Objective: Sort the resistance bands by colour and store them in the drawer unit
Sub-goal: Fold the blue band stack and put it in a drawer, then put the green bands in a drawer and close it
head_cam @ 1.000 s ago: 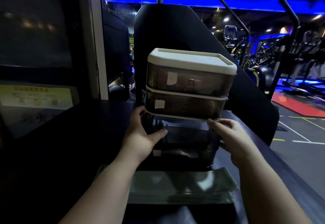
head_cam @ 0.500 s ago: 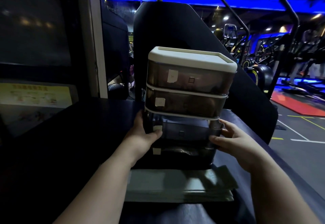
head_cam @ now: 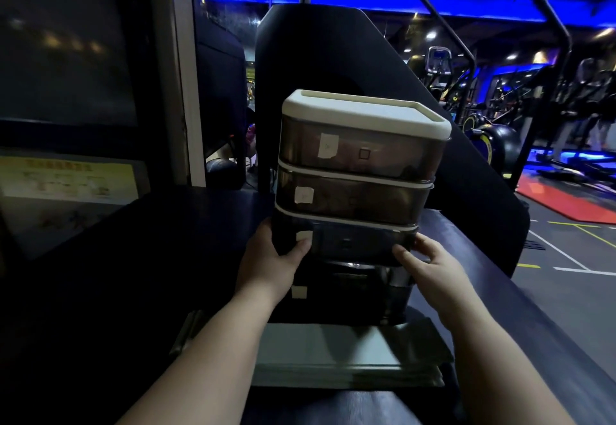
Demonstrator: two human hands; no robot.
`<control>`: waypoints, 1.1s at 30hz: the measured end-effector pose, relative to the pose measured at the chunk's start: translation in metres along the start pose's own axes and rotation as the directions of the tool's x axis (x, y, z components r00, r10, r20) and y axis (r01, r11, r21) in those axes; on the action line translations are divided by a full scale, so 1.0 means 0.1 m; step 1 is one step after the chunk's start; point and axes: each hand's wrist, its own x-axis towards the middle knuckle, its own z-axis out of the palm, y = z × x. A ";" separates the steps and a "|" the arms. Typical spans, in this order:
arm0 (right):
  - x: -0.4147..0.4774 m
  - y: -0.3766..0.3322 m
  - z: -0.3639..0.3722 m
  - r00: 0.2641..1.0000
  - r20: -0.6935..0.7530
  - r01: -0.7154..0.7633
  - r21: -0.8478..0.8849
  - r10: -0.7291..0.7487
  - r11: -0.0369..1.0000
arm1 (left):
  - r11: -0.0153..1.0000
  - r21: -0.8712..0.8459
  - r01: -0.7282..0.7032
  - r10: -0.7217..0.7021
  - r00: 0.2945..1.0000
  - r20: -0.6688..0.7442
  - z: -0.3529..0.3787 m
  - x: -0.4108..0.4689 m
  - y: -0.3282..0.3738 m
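Note:
A drawer unit [head_cam: 363,114] with a white top and several smoky see-through drawers stands on a dark padded surface straight ahead. Small white labels sit on the drawer fronts. My left hand [head_cam: 266,261] grips the left end of the third drawer [head_cam: 353,241], thumb on its front beside the label. My right hand [head_cam: 430,264] holds the drawer's right end, thumb on the front and fingers round the corner. The drawer sits almost flush with the ones above. Dark contents show dimly in the bottom drawer [head_cam: 350,291]; I cannot make out any bands or their colours.
A flat pale grey-green sheet [head_cam: 350,348] lies in front of the unit's base. The dark padded surface [head_cam: 160,251] spreads to the left. A black upright panel [head_cam: 316,58] rises behind the unit. Gym machines and a red floor mat [head_cam: 566,204] are at the right.
The third drawer, pulled well out a second ago, has slid back into the unit. Both hands moved forward with it, staying on its two ends.

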 end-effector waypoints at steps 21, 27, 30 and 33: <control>-0.06 -0.06 0.05 0.999 -0.039 0.027 -0.070 -0.030 0.997 | 0.998 0.044 0.051 -0.060 0.971 0.231 -0.16 0.29 0.10; -0.07 -0.10 0.04 0.997 -0.073 0.025 -0.088 -0.031 0.996 | 0.990 0.140 0.035 -0.062 0.979 0.192 -0.12 0.25 0.15; -0.09 -0.17 -0.02 0.999 -0.034 -0.012 -0.171 0.006 0.985 | 0.947 0.313 0.075 -0.152 0.961 0.230 -0.17 0.21 0.22; -0.09 -0.21 -0.14 0.992 0.066 -0.081 -0.319 0.107 0.944 | 0.882 0.469 0.052 -0.186 0.952 0.245 -0.32 0.13 0.24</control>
